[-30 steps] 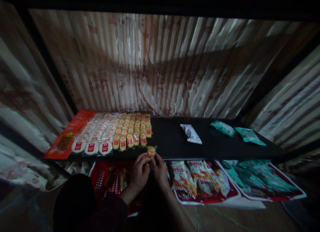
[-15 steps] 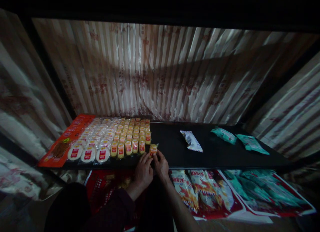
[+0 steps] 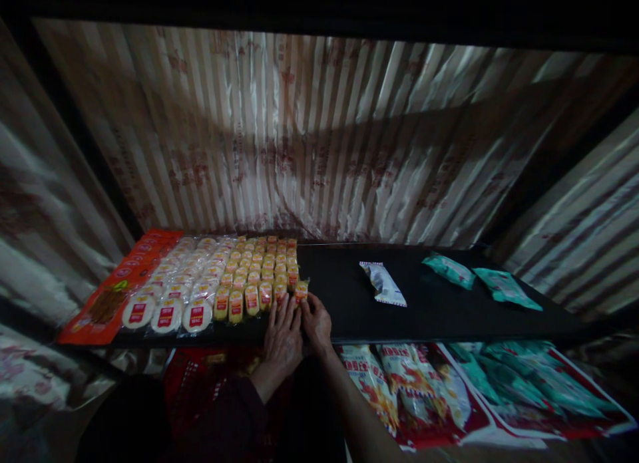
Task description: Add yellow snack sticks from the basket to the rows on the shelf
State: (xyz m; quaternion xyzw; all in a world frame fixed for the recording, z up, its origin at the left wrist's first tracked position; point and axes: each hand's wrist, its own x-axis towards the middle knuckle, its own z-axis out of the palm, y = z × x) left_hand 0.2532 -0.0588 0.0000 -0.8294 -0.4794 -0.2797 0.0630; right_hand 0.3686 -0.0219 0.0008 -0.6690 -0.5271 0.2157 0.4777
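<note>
Rows of small yellow wrapped cakes (image 3: 251,299) with red-and-orange labels stand on the black shelf. At the right end of the front row, one wrapped cake (image 3: 301,290) is pinched at its lower right by my right hand (image 3: 316,322). My left hand (image 3: 283,336) lies with fingers stretched forward, their tips against the front of the end cakes and partly hiding them. To the left of these rows are clear packs of round white crackers (image 3: 166,315) with red labels.
An orange snack bag (image 3: 112,303) lies at the shelf's left end. On the right are a white packet (image 3: 383,283) and two teal packets (image 3: 449,270). Below the front edge sit open bags of red-and-white packets (image 3: 367,380) and teal packets (image 3: 544,376). Corrugated sheeting (image 3: 319,144) backs the shelf.
The wrapped cake has moved back and left against the row's end. My left fingers have straightened out along the front cakes, while my right hand stays on the cake. The view has shifted slightly.
</note>
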